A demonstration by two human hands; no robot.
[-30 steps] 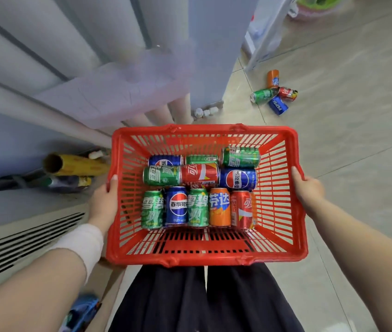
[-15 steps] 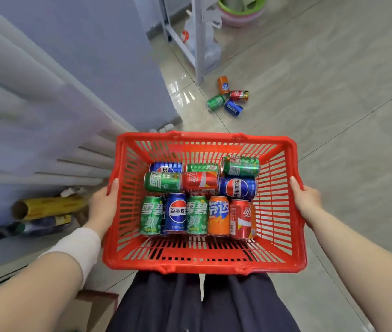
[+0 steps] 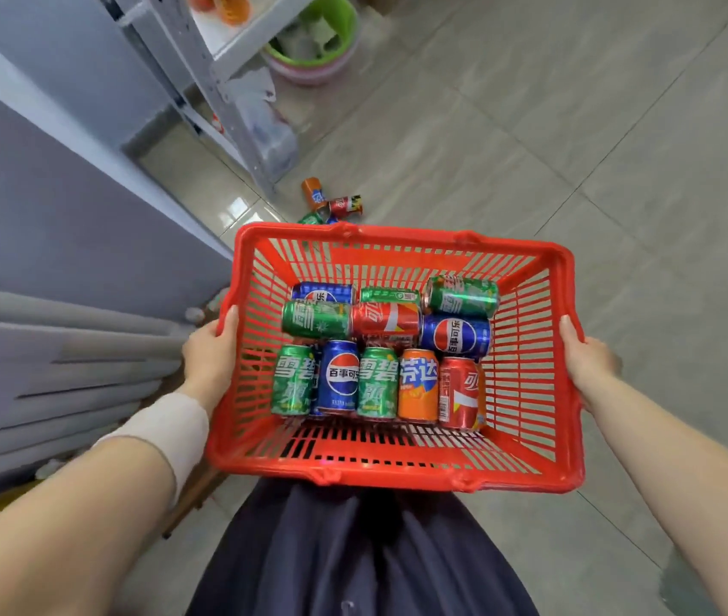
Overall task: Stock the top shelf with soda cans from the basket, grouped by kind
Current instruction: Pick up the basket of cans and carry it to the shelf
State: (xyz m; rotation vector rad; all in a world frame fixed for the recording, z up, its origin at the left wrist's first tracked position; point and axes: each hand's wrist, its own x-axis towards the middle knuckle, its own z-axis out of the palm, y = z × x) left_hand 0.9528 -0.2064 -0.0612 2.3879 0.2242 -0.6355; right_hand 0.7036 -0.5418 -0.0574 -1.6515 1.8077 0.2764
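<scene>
I hold a red plastic basket (image 3: 526, 464) in front of my waist. My left hand (image 3: 208, 355) grips its left rim and my right hand (image 3: 586, 360) grips its right rim. Inside lie several soda cans: green Sprite cans (image 3: 293, 380), blue Pepsi cans (image 3: 342, 377), red Coca-Cola cans (image 3: 460, 393) and an orange Fanta can (image 3: 417, 384). They lie on their sides in two rough rows, some stacked. A grey metal shelf unit (image 3: 202, 60) stands at the upper left; its top shelf is out of view.
Several loose cans (image 3: 333, 202) lie on the tiled floor just beyond the basket, by the shelf's foot. A green and pink basin (image 3: 317, 60) sits under the shelf, with a plastic bag (image 3: 264, 122) beside it. Grey panels and rolls (image 3: 64, 349) line the left.
My view has swung right and forward: the shelf unit and basin have come into sight, and the loose floor cans now sit right behind the basket. Both hands keep their grip.
</scene>
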